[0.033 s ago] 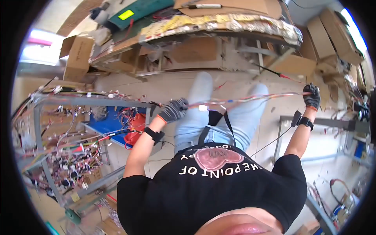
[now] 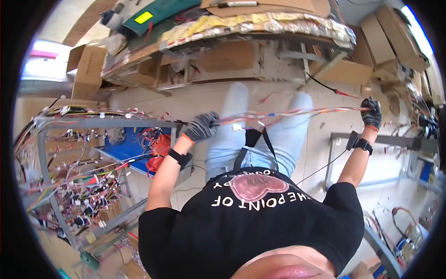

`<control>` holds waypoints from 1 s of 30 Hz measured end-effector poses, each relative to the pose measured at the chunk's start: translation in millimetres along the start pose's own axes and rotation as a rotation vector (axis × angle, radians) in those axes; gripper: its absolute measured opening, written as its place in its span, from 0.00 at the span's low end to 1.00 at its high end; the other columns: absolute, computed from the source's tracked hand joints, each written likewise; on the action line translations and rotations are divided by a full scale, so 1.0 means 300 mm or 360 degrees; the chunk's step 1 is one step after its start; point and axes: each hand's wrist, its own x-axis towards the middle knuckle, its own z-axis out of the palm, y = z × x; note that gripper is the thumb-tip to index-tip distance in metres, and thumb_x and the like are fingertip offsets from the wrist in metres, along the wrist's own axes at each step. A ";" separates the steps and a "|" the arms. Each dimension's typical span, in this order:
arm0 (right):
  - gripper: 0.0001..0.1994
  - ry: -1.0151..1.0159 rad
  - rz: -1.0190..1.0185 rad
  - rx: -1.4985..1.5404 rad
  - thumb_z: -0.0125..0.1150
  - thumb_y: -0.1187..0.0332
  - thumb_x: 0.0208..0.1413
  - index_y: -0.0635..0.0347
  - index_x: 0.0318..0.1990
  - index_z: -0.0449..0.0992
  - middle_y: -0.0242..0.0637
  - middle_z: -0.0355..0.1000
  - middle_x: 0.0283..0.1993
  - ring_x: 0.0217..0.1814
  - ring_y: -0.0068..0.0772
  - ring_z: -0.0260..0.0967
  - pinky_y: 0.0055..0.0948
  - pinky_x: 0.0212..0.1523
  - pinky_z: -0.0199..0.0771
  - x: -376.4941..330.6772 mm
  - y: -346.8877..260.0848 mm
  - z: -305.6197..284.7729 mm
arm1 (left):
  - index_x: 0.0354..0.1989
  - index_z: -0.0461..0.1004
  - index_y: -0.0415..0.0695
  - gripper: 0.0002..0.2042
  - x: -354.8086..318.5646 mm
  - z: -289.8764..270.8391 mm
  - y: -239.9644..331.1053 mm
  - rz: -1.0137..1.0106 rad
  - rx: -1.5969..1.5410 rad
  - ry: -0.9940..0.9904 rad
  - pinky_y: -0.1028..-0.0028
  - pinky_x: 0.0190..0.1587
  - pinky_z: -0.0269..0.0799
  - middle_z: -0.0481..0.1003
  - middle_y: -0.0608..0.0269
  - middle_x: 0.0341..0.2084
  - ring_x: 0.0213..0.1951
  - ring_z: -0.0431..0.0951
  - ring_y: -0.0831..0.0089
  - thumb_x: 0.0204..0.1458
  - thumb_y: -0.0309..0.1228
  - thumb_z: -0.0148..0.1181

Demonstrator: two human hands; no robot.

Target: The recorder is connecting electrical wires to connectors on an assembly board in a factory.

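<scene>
A long wiring harness of thin multicoloured wires stretches across in front of my thighs, nearly level, with a few loose ends and a small white connector hanging near its left part. My left hand, in a grey striped glove, is closed round the harness's left end. Far out to the right my gloved right hand grips the other end. A black cable with a red sleeve runs down toward the right hand; whether that hand holds it too, I cannot tell.
At left a grey metal frame carries many wire bundles, with a blue tray and red bag beneath. Ahead stands a workbench with a yellowish strip along its edge. Cardboard boxes flank it. Another metal frame is at right.
My left hand has moved slightly left. The harness hangs a little differently, and its small white connector has swung into clearer view. The surroundings have shifted slightly left in the picture.
</scene>
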 end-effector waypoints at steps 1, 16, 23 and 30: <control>0.11 0.0020 0.0000 0.0167 0.49 0.66 0.53 0.68 0.36 0.65 0.29 0.59 0.18 0.22 0.25 0.57 0.27 0.34 0.62 -0.073 -0.102 -0.034 | 0.31 0.71 0.44 0.10 0.044 -0.028 -0.009 0.0149 0.0306 -0.0051 0.59 0.33 0.68 0.72 0.51 0.22 0.28 0.73 0.53 0.38 0.31 0.54; 0.21 0.1298 -0.2273 -0.0947 0.56 0.53 0.48 0.62 0.41 0.68 0.33 0.67 0.28 0.27 0.33 0.67 0.37 0.31 0.75 -0.904 0.423 0.493 | 0.35 0.69 0.47 0.13 -0.125 0.303 -0.274 -0.0330 -0.0746 0.1091 0.68 0.43 0.60 0.69 0.65 0.27 0.32 0.68 0.70 0.47 0.42 0.52; 0.17 0.1099 0.0511 -0.3038 0.47 0.64 0.55 0.55 0.52 0.62 0.39 0.67 0.29 0.29 0.36 0.67 0.36 0.29 0.68 -0.816 0.255 -0.022 | 0.30 0.71 0.51 0.06 -0.009 0.283 -0.449 -0.1341 -0.3006 0.0531 0.74 0.37 0.70 0.72 0.70 0.27 0.30 0.72 0.74 0.49 0.37 0.53; 0.20 -0.0546 0.0474 -0.2614 0.44 0.62 0.59 0.71 0.50 0.64 0.44 0.71 0.37 0.38 0.34 0.72 0.30 0.44 0.71 -0.630 0.695 0.870 | 0.39 0.67 0.48 0.09 -0.094 0.077 -0.506 -0.0725 -0.3353 0.0901 0.70 0.24 0.65 0.62 0.68 0.16 0.19 0.64 0.74 0.53 0.37 0.49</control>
